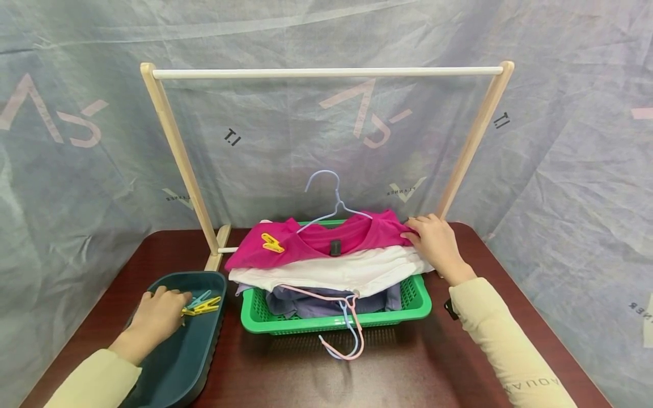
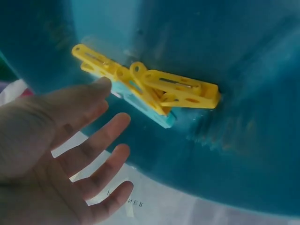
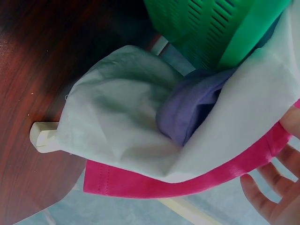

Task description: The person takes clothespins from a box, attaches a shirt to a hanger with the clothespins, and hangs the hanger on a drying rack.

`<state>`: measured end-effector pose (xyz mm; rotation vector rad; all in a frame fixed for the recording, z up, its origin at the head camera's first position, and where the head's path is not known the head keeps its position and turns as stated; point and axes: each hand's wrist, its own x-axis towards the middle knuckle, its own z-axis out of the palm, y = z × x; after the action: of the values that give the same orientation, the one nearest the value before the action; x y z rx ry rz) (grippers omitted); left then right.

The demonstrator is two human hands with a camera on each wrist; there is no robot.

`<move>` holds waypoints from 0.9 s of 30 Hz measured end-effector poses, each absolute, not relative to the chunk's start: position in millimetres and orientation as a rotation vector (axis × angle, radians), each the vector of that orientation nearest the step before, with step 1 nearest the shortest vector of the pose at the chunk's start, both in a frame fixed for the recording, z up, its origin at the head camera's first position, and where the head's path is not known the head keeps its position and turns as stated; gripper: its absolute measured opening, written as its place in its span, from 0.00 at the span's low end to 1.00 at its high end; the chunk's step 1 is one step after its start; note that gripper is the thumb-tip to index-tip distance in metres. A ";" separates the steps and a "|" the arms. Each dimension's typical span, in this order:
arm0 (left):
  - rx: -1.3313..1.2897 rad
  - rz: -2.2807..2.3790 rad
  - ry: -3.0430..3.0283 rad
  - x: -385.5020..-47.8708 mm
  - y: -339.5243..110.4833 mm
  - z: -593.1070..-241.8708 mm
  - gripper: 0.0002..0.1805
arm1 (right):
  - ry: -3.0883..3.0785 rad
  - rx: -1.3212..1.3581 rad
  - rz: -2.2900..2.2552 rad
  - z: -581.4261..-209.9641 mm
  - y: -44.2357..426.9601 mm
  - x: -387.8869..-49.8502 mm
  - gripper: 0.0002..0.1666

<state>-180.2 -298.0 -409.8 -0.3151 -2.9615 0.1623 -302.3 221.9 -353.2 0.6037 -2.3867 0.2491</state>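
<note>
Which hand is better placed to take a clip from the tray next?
Probably the left hand: its fingers are beside the clips in the tray; the right hand holds the pink shirt.

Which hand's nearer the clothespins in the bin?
Left. The left hand is over the bin, close beside the clothespins; the right hand is far to their right, pinching the pink shirt.

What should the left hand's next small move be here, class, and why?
Probably pinch a yellow peg from the dark tray: the left hand is close with fingers spread, the right hand holds one side of the pink top, and the other side already shows at least one yellow clip.
</note>
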 end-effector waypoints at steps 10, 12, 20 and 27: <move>-0.382 0.303 -2.936 -182.3 -292.5 -418.1 0.16 | -2.378 0.613 0.243 -351.8 221.2 -302.0 0.09; -0.390 0.325 -2.928 -182.4 -292.1 -419.2 0.16 | -2.376 0.615 0.244 -351.4 221.3 -302.0 0.09; -0.421 0.391 -2.911 -186.7 -294.1 -426.8 0.13 | -2.372 0.624 0.236 -351.0 222.0 -303.6 0.09; -0.440 0.438 -2.889 -188.7 -295.0 -431.2 0.14 | -2.383 0.615 0.236 -351.8 222.6 -303.5 0.09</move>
<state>-188.7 -295.0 -431.2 -0.4405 -2.8885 0.4382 -303.5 222.6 -351.8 0.6150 -2.3828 0.2358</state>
